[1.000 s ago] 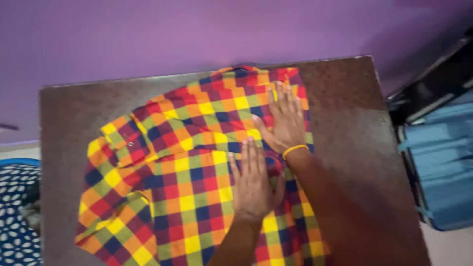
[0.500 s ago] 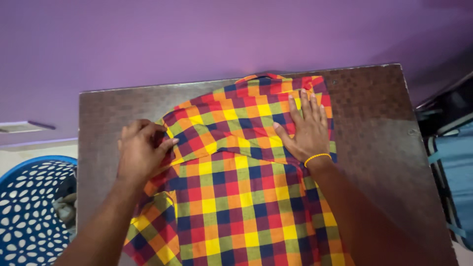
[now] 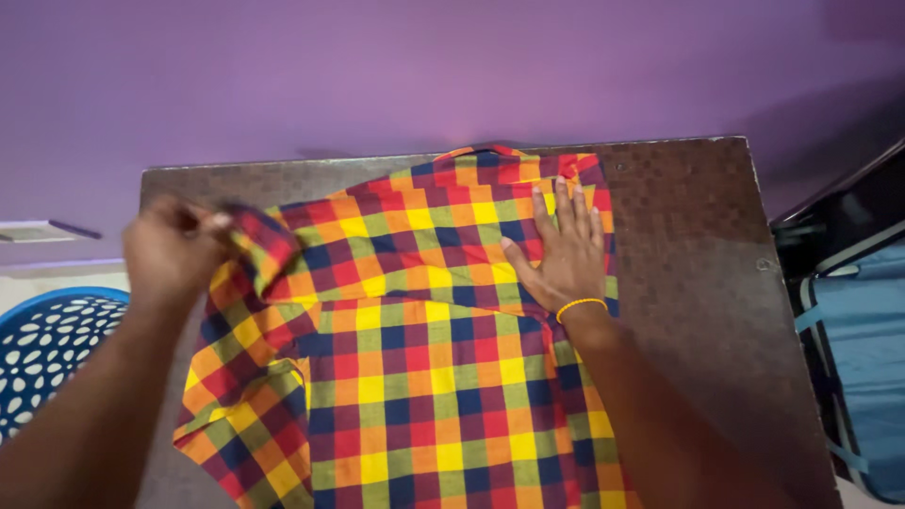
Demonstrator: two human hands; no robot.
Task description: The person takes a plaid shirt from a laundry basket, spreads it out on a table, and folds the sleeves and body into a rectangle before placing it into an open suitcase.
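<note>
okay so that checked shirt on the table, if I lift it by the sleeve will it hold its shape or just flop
Probably flop: the sleeve pinched in the left hand already folds and sags. The checked shirt looks thin and light, creasing on the table. It may slide, which may be why the right hand presses it flat.

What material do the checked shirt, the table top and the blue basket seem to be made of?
Checked shirt: woven cloth, probably cotton, matte; it folds and creases softly where the left hand lifts it.
Table top: dark brown, with a fine square grain and a slight sheen; perhaps laminate or stone, unclear.
Blue basket: looks like moulded plastic, with regular oval holes.
</note>
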